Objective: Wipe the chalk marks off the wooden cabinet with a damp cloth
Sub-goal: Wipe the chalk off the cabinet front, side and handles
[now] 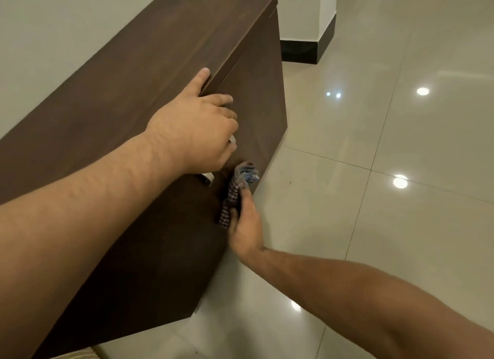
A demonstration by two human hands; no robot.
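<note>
Your left hand (203, 128) grips the dark brown wooden cabinet (133, 91); your right hand (244, 230) clutches the bunched checked cloth (240, 182) against its front, where white marks (208, 177) seemingly remain.

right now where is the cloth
In the head view, the cloth is held against the front of the cabinet by the right hand, just below the left hand holding the top edge.
</note>
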